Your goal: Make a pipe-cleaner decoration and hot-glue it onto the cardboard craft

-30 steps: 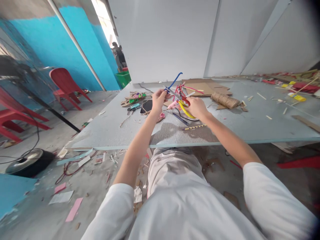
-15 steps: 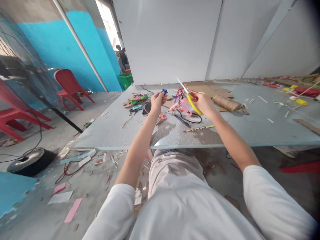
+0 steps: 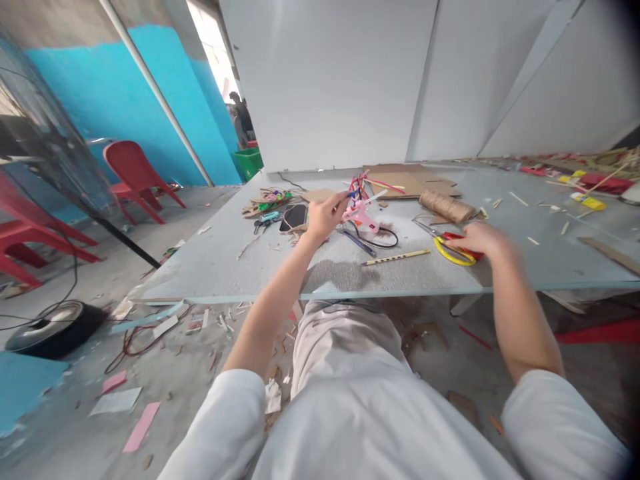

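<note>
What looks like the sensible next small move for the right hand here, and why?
Probably the right hand should let go of the scissors and lift away. They seem to lie on the tabletop near the twine spool, the hand at their handles, while the left hand pinches a small blue piece near the pink glue gun; a free hand could help there.

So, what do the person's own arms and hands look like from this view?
Plain white, shortish sleeves leave both forearms bare. The left hand and right hand wear no gloves; no watch, bracelet or marking shows, though the right hand is blurred.
</note>
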A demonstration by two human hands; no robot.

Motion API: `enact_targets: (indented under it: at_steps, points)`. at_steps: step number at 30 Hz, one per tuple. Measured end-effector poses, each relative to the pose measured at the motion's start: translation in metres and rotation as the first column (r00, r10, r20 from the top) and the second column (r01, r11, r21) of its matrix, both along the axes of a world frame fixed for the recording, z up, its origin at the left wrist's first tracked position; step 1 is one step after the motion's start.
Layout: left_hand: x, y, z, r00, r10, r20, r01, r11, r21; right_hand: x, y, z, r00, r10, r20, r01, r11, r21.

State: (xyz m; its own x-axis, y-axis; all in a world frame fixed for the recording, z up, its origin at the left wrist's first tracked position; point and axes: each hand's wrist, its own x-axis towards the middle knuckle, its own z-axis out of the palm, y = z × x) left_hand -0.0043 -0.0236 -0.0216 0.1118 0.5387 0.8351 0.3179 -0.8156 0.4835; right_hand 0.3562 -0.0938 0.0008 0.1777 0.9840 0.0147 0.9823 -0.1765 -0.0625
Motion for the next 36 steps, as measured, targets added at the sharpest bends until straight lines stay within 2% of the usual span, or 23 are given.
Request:
enact_targets:
  at_steps: [1, 2, 4, 5, 6, 7, 9, 11, 13, 16, 19, 25, 30, 36]
  points:
    - [0.001, -0.003, 0.000, 0.999, -0.003, -0.053, 0.005, 0.999, 0.038, -0.009, -0.004, 0.008, 0.999, -0.038, 0.019, 0.035, 0.991, 0.129]
    - [0.002, -0.006, 0.000, 0.995, -0.008, -0.103, 0.015, 0.997, 0.071, -0.020, -0.007, 0.017, 1.000, -0.001, 0.005, 0.000, 0.970, 0.242]
    - [0.005, -0.010, 0.000, 0.983, -0.013, -0.185, 0.036, 0.992, 0.123, -0.052, -0.009, 0.034, 0.979, 0.172, -0.108, -0.113, 0.903, 0.414]
    - [0.007, -0.012, 0.000, 0.977, -0.010, -0.212, 0.041, 0.989, 0.145, -0.070, -0.007, 0.040, 0.929, 0.315, -0.196, -0.182, 0.848, 0.497]
    - [0.008, -0.013, 0.000, 0.973, -0.001, -0.230, 0.040, 0.986, 0.164, -0.089, -0.004, 0.044, 0.833, 0.467, -0.299, -0.255, 0.801, 0.541]
    - [0.009, -0.014, 0.001, 0.971, 0.011, -0.238, 0.033, 0.983, 0.180, -0.107, 0.002, 0.046, 0.702, 0.585, -0.406, -0.310, 0.764, 0.565]
    - [0.011, -0.015, 0.001, 0.971, 0.041, -0.236, 0.007, 0.979, 0.202, -0.140, 0.016, 0.044, 0.478, 0.686, -0.548, -0.376, 0.724, 0.579]
    - [0.011, -0.017, 0.001, 0.973, 0.063, -0.222, -0.016, 0.979, 0.205, -0.163, 0.031, 0.036, 0.331, 0.727, -0.602, -0.398, 0.686, 0.610]
    - [0.011, -0.017, 0.002, 0.977, 0.071, -0.201, -0.033, 0.982, 0.187, -0.176, 0.043, 0.026, 0.252, 0.731, -0.634, -0.323, 0.681, 0.657]
    - [0.012, -0.015, 0.002, 0.986, 0.070, -0.154, -0.051, 0.991, 0.128, -0.182, 0.052, 0.012, 0.235, 0.734, -0.638, -0.218, 0.679, 0.701]
    - [0.013, -0.012, 0.003, 0.989, 0.050, -0.140, -0.043, 0.998, 0.053, -0.183, 0.055, 0.003, 0.240, 0.753, -0.612, -0.182, 0.654, 0.734]
    - [0.016, -0.008, -0.001, 0.993, -0.025, -0.117, 0.019, 0.998, -0.051, -0.188, 0.060, -0.007, 0.389, 0.794, -0.467, -0.205, 0.569, 0.796]
    - [0.016, -0.001, -0.002, 0.997, -0.075, -0.032, 0.071, 0.990, -0.118, -0.192, 0.061, -0.014, 0.355, 0.815, -0.458, -0.221, 0.549, 0.806]
    - [0.016, 0.004, -0.005, 0.992, -0.119, -0.035, 0.113, 0.984, -0.138, -0.193, 0.058, -0.018, 0.391, 0.810, -0.436, -0.139, 0.521, 0.842]
